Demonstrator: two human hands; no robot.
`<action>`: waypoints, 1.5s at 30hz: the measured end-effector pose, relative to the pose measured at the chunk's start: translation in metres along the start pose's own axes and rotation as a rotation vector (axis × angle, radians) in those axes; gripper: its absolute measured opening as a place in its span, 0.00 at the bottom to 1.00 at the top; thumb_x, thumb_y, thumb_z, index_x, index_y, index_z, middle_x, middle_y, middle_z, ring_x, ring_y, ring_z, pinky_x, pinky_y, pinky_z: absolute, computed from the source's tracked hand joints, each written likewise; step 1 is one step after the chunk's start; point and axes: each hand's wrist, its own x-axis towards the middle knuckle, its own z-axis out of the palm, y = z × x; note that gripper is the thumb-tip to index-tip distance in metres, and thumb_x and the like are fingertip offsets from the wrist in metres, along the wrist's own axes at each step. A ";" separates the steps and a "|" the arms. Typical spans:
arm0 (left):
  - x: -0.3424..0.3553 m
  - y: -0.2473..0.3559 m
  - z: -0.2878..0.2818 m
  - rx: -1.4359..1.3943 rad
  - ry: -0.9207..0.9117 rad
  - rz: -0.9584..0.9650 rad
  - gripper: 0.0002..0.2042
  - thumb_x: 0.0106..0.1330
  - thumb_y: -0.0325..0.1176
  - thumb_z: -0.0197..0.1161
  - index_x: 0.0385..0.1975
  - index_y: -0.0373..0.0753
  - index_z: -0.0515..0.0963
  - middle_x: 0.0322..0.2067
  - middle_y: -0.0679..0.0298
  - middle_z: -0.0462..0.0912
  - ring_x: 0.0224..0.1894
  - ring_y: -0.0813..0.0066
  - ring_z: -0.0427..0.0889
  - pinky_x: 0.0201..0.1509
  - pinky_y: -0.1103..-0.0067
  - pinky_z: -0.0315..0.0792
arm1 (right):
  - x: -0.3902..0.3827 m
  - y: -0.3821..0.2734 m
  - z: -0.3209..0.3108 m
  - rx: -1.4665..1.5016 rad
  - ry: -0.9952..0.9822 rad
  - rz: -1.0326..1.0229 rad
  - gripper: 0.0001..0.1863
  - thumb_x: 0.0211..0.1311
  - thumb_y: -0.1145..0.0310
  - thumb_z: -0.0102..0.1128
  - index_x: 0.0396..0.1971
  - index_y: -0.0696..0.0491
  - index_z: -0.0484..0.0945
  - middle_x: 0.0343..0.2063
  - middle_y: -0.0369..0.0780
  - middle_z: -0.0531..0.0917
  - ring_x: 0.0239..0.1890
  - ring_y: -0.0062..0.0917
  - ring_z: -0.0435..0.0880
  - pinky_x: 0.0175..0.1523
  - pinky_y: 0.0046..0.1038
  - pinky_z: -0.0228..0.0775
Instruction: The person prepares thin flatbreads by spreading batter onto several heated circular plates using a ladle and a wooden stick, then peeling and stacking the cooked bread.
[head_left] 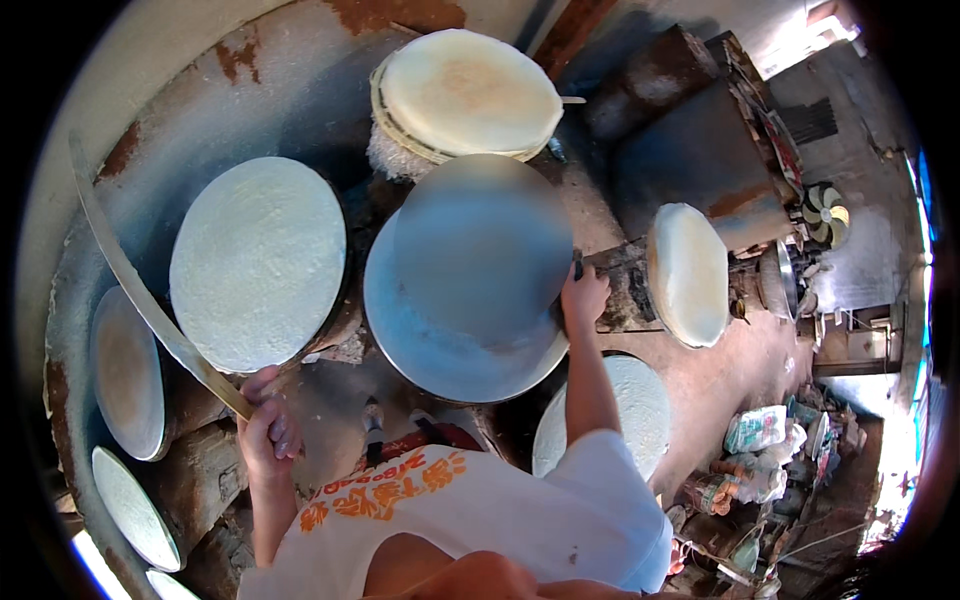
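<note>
My left hand (270, 425) grips a stick (187, 355), right hand (588, 295) a pan (480, 240); twelve o'clock's stack (470, 95) looks done, nine's disc (258, 265) unfinished.

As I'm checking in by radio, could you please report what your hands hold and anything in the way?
Left hand gripping long thin strip. Right hand on dark handle of gray disc. Disc hides much of pale basin.
</note>
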 end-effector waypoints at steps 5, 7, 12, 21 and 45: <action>0.036 -0.018 0.047 0.099 -0.084 -0.105 0.17 0.64 0.27 0.47 0.54 0.35 0.67 0.12 0.72 0.59 0.06 0.86 0.54 0.06 0.86 0.52 | -0.020 -0.097 -0.048 0.147 -0.003 -0.318 0.17 0.57 0.49 0.53 0.38 0.44 0.81 0.41 0.42 0.77 0.47 0.38 0.74 0.40 0.42 0.74; 0.043 -0.027 0.063 0.095 -0.220 -0.084 0.18 0.66 0.29 0.47 0.57 0.36 0.65 0.11 0.72 0.57 0.05 0.87 0.53 0.05 0.87 0.52 | -0.076 -0.127 -0.047 0.391 -0.064 -0.592 0.14 0.52 0.52 0.57 0.33 0.45 0.80 0.35 0.41 0.76 0.43 0.37 0.76 0.37 0.40 0.75; 0.025 -0.032 0.078 0.147 -0.262 -0.019 0.19 0.67 0.29 0.46 0.58 0.36 0.64 0.11 0.72 0.57 0.04 0.86 0.52 0.05 0.86 0.51 | -0.185 -0.055 -0.044 0.463 -0.056 -1.020 0.14 0.44 0.57 0.63 0.31 0.46 0.79 0.25 0.39 0.74 0.35 0.34 0.79 0.37 0.36 0.76; -0.038 0.012 0.020 0.139 -0.056 0.060 0.18 0.62 0.26 0.52 0.53 0.33 0.69 0.10 0.74 0.59 0.07 0.87 0.56 0.08 0.86 0.52 | -0.188 -0.007 -0.033 0.361 0.195 -0.646 0.18 0.44 0.63 0.70 0.37 0.50 0.81 0.37 0.46 0.77 0.35 0.41 0.78 0.36 0.36 0.73; -0.261 0.213 -0.373 -0.318 0.781 0.803 0.18 0.62 0.22 0.47 0.53 0.36 0.69 0.10 0.72 0.57 0.06 0.87 0.53 0.06 0.87 0.50 | -0.552 -0.772 0.087 0.338 -0.121 -1.448 0.15 0.55 0.51 0.58 0.43 0.34 0.81 0.45 0.37 0.72 0.47 0.37 0.70 0.47 0.39 0.70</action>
